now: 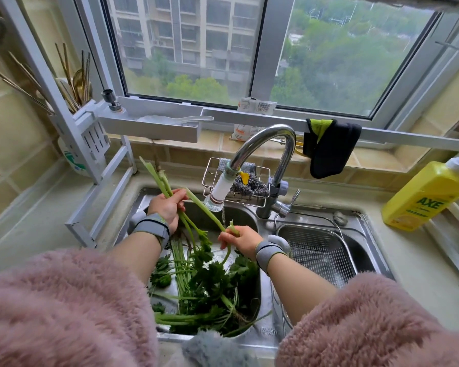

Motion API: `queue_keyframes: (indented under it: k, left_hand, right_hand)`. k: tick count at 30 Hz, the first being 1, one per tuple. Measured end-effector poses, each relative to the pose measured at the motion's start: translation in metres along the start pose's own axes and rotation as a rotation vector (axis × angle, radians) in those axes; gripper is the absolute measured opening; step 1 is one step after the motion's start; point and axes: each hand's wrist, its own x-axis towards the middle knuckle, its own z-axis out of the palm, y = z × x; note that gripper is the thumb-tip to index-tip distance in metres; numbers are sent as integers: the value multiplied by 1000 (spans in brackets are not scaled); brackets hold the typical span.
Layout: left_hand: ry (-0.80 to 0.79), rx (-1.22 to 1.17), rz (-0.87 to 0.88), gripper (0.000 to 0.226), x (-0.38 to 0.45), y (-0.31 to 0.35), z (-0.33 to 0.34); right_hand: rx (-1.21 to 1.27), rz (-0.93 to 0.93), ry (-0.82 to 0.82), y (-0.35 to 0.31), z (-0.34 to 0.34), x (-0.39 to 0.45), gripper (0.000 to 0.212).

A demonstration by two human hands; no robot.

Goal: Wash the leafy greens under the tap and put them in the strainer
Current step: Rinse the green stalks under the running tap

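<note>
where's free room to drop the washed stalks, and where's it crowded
Free: the strainer in the right basin, right of the right hand, looks bare. Crowded: the left basin, piled with greens beneath the left hand and tap.

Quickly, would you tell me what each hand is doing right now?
Left hand: grips a bunch of green stalks.
Right hand: pinches one stalk under the tap.

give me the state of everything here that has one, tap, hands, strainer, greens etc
tap: running, thin stream
left hand: grips a bunch of stalks
right hand: pinches one stalk under the stream
stalk: held slanted, being rinsed
greens: piled in the left basin
strainer: in the right basin, no greens in it
dish soap bottle: leaning on the counter
cloth: hanging from the rack rail
</note>
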Motion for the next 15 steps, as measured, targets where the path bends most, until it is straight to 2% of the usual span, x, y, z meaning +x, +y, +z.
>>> queue_keyframes:
  k: [3,9,13,15]
  left_hand:
    - [20,-31,30,21,4,5,-7]
    - [49,-108,54,20,1,16,-13]
    - [53,-136,95,23,3,26,-14]
    - [49,-132,102,23,4,29,-14]
  right_hand:
    - [95,34,34,-3,-2,3,39]
    - [67,2,106,-18,-4,16,19]
    - [42,11,115,-25,-4,17,38]
    - [12,7,91,-23,-2,19,31]
